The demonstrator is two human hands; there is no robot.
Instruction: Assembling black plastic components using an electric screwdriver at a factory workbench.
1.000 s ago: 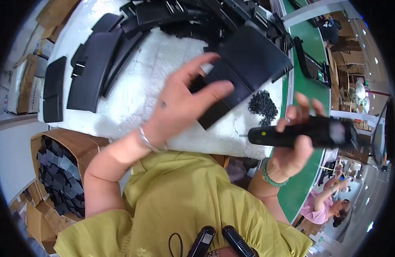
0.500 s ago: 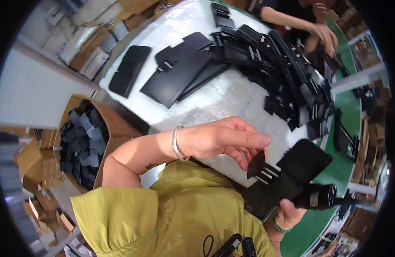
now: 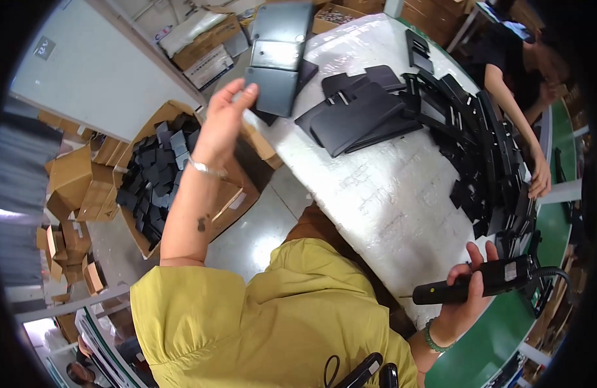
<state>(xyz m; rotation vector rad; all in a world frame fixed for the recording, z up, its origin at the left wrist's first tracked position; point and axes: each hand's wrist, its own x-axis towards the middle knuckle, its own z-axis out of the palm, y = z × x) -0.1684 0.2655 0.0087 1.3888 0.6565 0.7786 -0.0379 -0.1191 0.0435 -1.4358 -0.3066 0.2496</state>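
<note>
Raised toward the top left, my left hand pinches the lower edge of a flat dark panel with a shiny strip across its middle. The panel hangs over the table's left corner, above other dark panels. My right hand is at the lower right, wrapped round a black corded power screwdriver whose thin bit points left. Some of its fingers stand away from the tool. Overlapping black panels lie on the white-covered table between the hands.
Black parts are heaped along the table's right side. A co-worker's hand reaches to that heap. An open carton of small black pieces stands on the floor at left. Beyond the table is a green surface.
My left hand has swung from beside the right hand up to the far left, carrying the panel. My right hand has kept the screwdriver. The view has turned left.
</note>
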